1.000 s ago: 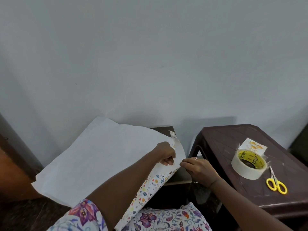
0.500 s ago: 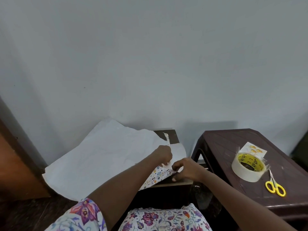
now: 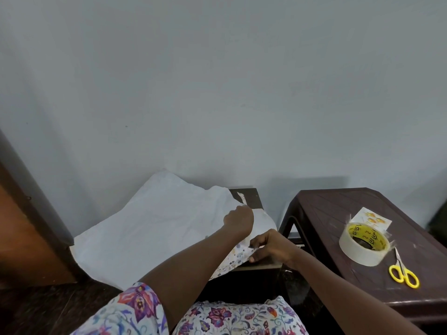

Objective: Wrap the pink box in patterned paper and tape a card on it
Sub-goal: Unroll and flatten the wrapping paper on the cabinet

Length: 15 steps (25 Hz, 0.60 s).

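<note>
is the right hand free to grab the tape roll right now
Likely yes once it lets go: the right hand pinches the paper edge, but the tape roll lies uncovered on the stool beside it.

— Where's the tape (image 3: 364,245)?
— On the table (image 3: 326,213).
— And around it?
— Card (image 3: 371,220) just behind it, scissors (image 3: 402,272) just before it, rightward; paper (image 3: 150,228) well left, off the table.
</note>
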Each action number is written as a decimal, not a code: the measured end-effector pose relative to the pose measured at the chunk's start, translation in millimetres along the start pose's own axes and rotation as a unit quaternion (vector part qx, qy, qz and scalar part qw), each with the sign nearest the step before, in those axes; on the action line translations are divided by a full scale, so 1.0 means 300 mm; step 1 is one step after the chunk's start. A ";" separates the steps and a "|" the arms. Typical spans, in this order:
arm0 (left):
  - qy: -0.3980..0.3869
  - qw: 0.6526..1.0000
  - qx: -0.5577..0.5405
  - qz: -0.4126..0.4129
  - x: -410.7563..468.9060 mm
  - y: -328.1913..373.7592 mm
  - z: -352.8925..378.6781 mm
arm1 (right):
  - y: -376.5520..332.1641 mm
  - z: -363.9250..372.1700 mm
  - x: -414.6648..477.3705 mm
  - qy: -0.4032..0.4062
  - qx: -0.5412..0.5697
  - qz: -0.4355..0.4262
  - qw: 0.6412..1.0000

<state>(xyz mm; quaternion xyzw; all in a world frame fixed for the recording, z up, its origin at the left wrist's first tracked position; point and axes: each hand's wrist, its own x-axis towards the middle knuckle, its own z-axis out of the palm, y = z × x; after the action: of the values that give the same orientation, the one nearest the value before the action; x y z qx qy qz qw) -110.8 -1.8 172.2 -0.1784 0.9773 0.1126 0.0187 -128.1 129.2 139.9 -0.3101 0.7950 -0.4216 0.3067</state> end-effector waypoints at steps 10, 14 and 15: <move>0.071 0.996 -0.005 -0.046 0.141 -0.287 -0.439 | 0.034 -0.059 -0.055 -0.013 -0.430 -0.080 0.899; 0.182 0.975 -0.017 -0.124 0.111 -0.543 -0.644 | 0.021 -0.134 -0.075 0.025 -0.446 -0.071 0.892; 0.201 0.969 -0.033 -0.142 0.090 -0.607 -0.673 | 0.013 -0.159 -0.072 0.040 -0.441 -0.063 0.895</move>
<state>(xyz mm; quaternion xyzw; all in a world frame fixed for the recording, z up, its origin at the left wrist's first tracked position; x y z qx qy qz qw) -71.1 -222.7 327.9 -0.3352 0.9211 0.1031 -0.1688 -151.5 170.1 163.3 -0.4460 0.8896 -0.0585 0.0792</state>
